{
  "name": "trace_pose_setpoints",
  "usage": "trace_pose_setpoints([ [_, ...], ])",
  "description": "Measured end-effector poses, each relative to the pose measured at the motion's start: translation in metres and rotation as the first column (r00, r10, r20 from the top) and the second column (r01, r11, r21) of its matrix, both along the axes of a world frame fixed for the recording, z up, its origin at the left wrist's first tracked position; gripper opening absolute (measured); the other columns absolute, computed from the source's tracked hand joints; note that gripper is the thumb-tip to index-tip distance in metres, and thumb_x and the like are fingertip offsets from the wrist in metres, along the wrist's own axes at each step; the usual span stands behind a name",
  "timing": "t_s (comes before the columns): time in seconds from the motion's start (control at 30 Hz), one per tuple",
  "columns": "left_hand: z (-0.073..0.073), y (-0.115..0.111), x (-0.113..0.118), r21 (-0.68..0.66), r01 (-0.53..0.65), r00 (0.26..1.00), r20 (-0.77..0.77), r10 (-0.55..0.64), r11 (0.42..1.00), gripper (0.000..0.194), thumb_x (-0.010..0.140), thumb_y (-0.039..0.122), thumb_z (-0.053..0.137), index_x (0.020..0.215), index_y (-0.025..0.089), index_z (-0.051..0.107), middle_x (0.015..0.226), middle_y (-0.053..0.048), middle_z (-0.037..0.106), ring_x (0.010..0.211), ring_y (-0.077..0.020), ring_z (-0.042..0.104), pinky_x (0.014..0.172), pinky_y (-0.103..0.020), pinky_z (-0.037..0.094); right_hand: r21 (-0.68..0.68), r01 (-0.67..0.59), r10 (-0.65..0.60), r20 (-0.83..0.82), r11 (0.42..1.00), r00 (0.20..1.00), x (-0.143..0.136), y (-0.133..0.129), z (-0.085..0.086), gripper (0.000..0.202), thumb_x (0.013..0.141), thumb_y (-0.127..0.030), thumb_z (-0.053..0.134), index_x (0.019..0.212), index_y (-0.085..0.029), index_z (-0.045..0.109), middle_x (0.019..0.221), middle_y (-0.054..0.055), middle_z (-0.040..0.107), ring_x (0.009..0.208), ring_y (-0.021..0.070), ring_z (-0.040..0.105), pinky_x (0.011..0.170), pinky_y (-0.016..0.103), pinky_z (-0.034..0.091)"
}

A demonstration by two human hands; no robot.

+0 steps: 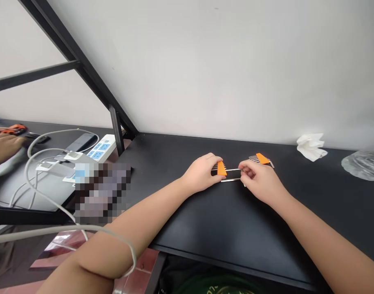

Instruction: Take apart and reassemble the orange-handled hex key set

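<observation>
At the far left, beyond the black frame [115,130], another person's hand [4,147] is near an orange-handled tool [16,130]; a phone [79,143] and power strip [102,148] lie nearby.

On the black surface [205,220], nearer its back edge than its front, the left hand [200,173] has its thumb and fingers clamped on an orange holder [222,168] with thin rods on its left side. Two long metal rods [232,170] span the gap to the right hand [260,179], whose fingers pinch together at their right ends. Just behind that hand lies a second orange holder [262,158].

The work looks partway along: the second holder already carries several rods, while the two long ones appear unsettled; whether either is seated cannot be told.

Farther right, along the back edge, lie a crumpled tissue [312,148] and clear plastic [363,165].
</observation>
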State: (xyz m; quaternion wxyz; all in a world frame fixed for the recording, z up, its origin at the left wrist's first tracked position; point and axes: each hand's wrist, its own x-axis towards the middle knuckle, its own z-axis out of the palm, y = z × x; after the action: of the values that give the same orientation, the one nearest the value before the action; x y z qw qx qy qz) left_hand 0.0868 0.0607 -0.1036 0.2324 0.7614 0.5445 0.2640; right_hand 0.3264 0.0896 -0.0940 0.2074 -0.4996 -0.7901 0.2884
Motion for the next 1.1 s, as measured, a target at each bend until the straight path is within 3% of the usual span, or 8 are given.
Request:
trace_pose_setpoints([
  [0.23, -0.007, 0.009, -0.021, 0.031, -0.085, 0.995, 0.051, 0.084, 0.996, 0.047, 0.084, 0.036, 0.083, 0.125, 0.021, 0.067, 0.115, -0.006, 0.069, 0.101, -0.0220, 0.069, 0.091, -0.036, 0.058, 0.028, 0.063, -0.065, 0.118, 0.998, 0.991, 0.019, 0.016, -0.010, 0.015, 0.080, -0.020, 0.057, 0.091, -0.025, 0.067, 0.076, 0.000, 0.070, 0.068, 0.0196, 0.065, 0.067, 0.034, 0.049],
  [0.4, -0.012, 0.013, -0.027, 0.052, -0.077, 0.991, 0.118, 0.071, 0.996, 0.049, 0.083, 0.042, 0.084, 0.125, 0.021, 0.068, 0.112, -0.005, 0.070, 0.095, -0.0209, 0.068, 0.086, -0.035, 0.058, 0.044, -0.049, 0.040, 0.183, 0.998, 0.982, 0.017, 0.011, -0.005, 0.015, 0.086, -0.016, 0.056, 0.090, -0.023, 0.069, 0.091, 0.004, 0.071, 0.080, 0.0207, 0.067, 0.073, 0.035, 0.051],
  [0.53, -0.012, 0.011, -0.021, 0.104, -0.051, 0.989, 0.143, 0.036, 0.993, 0.051, 0.084, 0.043, 0.084, 0.127, 0.022, 0.068, 0.111, -0.005, 0.070, 0.090, -0.0187, 0.067, 0.083, -0.034, 0.058, 0.052, -0.169, 0.159, 0.148, 0.984, 0.976, 0.009, -0.004, -0.005, 0.014, 0.094, -0.023, 0.059, 0.103, -0.022, 0.070, 0.110, 0.007, 0.069, 0.083, 0.0189, 0.067, 0.078, 0.035, 0.054],
  [0.73, -0.013, 0.011, -0.019, 0.122, -0.015, 0.990, 0.141, -0.002, 0.992, 0.049, 0.084, 0.041, 0.084, 0.126, 0.021, 0.068, 0.107, -0.005, 0.070, 0.088, -0.0183, 0.067, 0.080, -0.033, 0.058, 0.066, -0.258, 0.242, 0.187, 0.964, 0.952, 0.000, -0.016, -0.010, 0.024, 0.090, -0.007, 0.052, 0.105, -0.021, 0.066, 0.112, 0.007, 0.065, 0.086, 0.0182, 0.065, 0.078, 0.034, 0.052],
  [0.83, -0.014, 0.010, -0.018, 0.133, -0.005, 0.990, 0.141, -0.014, 0.991, 0.050, 0.085, 0.042, 0.083, 0.128, 0.022, 0.067, 0.108, -0.005, 0.069, 0.088, -0.0183, 0.066, 0.081, -0.034, 0.058, 0.074, -0.216, 0.204, 0.150, 0.974, 0.967, -0.002, -0.018, -0.011, 0.023, 0.089, -0.008, 0.055, 0.104, -0.022, 0.064, 0.112, 0.006, 0.064, 0.082, 0.0172, 0.064, 0.076, 0.034, 0.052],
  [0.97, -0.016, 0.009, -0.013, 0.170, 0.044, 0.987, 0.145, -0.069, 0.985, 0.051, 0.086, 0.041, 0.083, 0.130, 0.021, 0.066, 0.110, -0.006, 0.069, 0.088, -0.0178, 0.066, 0.080, -0.033, 0.059, 0.137, -0.116, 0.115, 0.019, 0.984, 0.993, -0.008, -0.015, -0.008, 0.009, 0.092, -0.021, 0.060, 0.101, -0.022, 0.060, 0.104, 0.005, 0.065, 0.076, 0.0174, 0.061, 0.070, 0.033, 0.049],
  [1.1, -0.014, 0.007, -0.005, 0.206, 0.105, 0.979, 0.149, -0.137, 0.973, 0.050, 0.087, 0.041, 0.083, 0.129, 0.020, 0.066, 0.111, -0.008, 0.070, 0.091, -0.0189, 0.067, 0.083, -0.034, 0.059, 0.151, -0.134, 0.152, -0.116, 0.979, 0.981, -0.018, -0.013, -0.006, 0.007, 0.094, -0.021, 0.057, 0.100, -0.023, 0.059, 0.094, 0.004, 0.068, 0.077, 0.0183, 0.063, 0.068, 0.031, 0.048],
])
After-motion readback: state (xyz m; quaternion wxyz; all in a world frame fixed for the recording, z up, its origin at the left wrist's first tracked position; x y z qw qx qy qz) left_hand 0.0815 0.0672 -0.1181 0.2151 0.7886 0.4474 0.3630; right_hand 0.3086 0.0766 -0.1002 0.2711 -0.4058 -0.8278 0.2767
